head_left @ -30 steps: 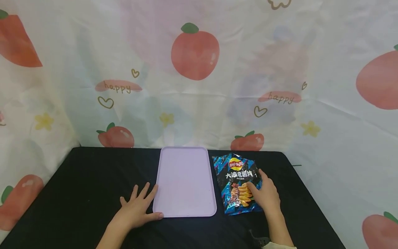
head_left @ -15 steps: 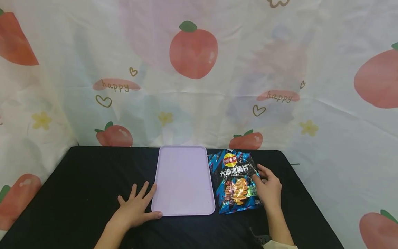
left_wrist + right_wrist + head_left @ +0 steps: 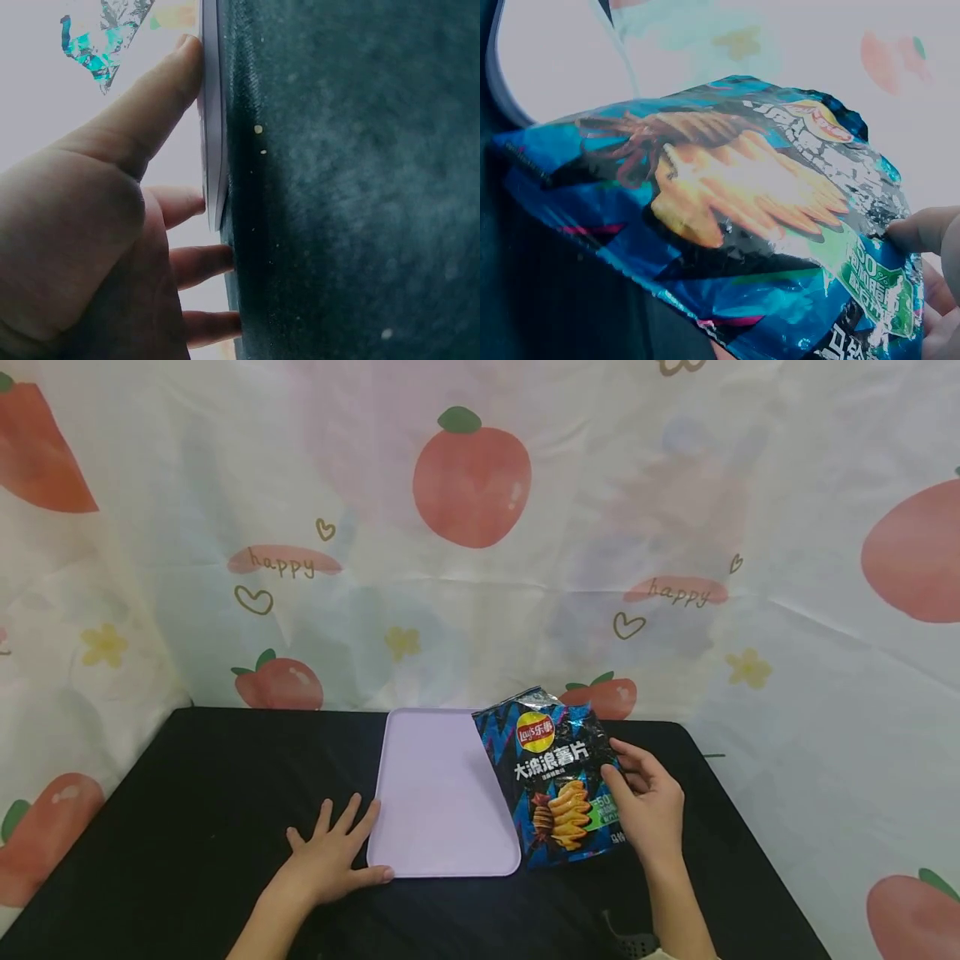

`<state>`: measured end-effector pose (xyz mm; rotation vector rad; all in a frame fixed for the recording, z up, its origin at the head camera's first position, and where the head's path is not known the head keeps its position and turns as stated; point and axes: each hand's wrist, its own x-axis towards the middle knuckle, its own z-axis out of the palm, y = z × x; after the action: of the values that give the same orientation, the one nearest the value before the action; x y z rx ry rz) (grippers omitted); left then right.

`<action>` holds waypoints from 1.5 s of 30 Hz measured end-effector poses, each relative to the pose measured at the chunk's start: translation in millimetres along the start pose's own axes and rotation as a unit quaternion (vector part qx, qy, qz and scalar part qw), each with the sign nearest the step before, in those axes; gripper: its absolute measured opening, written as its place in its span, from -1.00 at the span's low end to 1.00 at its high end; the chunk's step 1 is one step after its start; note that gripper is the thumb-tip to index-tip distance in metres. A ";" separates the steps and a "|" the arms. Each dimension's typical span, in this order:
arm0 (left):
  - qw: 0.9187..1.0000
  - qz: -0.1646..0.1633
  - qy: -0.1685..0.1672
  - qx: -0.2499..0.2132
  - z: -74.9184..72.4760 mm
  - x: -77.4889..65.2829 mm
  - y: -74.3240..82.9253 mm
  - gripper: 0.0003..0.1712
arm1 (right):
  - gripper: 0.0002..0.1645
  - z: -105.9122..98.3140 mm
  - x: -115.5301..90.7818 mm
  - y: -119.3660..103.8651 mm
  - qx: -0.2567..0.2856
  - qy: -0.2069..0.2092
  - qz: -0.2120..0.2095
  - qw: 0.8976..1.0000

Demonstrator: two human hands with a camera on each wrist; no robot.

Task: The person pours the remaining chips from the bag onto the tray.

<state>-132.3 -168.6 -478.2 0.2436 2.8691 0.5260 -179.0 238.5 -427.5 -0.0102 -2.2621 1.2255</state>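
A blue and black bag of potato chips point(image 3: 558, 785) is pinched at its right edge by my right hand point(image 3: 651, 802), thumb on the front and fingers behind. Its upper left corner overlaps the right side of a pale purple tray point(image 3: 442, 802) in the head view. In the right wrist view the printed front of the chip bag point(image 3: 727, 195) tilts up from the black surface. My left hand point(image 3: 326, 860) lies spread at the tray's lower left corner, thumb and index fingertips right at its rim. Seen from the left wrist, the thumb point(image 3: 169, 82) touches the tray's edge point(image 3: 213, 135).
A black-covered table point(image 3: 247, 777) carries the tray near its middle. Behind and at both sides hangs a pale curtain point(image 3: 480, 618) printed with fruit. A dark strap-like object point(image 3: 630, 941) shows by the right wrist.
My right hand has lifted and tilted the chip bag and shifted it left, from beside the tray to partly over its right edge. The left hand and tray stay in place.
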 end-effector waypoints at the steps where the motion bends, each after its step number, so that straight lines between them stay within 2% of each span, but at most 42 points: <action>1: 1.000 0.001 0.000 -0.001 -0.2 0.4 0.5 0.20 | -0.58 -0.1 -0.5 -3.0 -0.002 0.001 -0.009 1.000; 11: 1.000 0.000 -0.009 0.004 0.4 3.9 3.8 0.20 | -0.65 1.1 -6.8 -21.6 0.017 0.002 -0.077 0.997; 19: 1.000 -0.010 -0.016 0.002 0.5 -0.4 7.7 0.20 | -0.62 6.8 6.8 -30.8 0.000 -0.037 -0.139 0.990; 25: 1.000 -0.012 -0.018 -0.005 0.1 -1.6 6.9 0.20 | -0.64 9.9 22.5 -41.3 -0.040 -0.055 -0.199 0.978; 32: 1.000 -0.013 -0.012 -0.006 1.9 0.6 4.7 0.22 | -0.64 13.6 37.3 -54.9 -0.064 -0.093 -0.262 0.958; 45: 1.000 -0.011 -0.011 0.004 1.8 1.2 2.3 0.24 | -0.67 20.5 54.5 -85.1 -0.097 -0.142 -0.328 0.929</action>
<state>-132.7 -165.7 -479.3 0.2171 2.8503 0.5046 -213.4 187.5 -344.7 0.8304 -2.3177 0.6709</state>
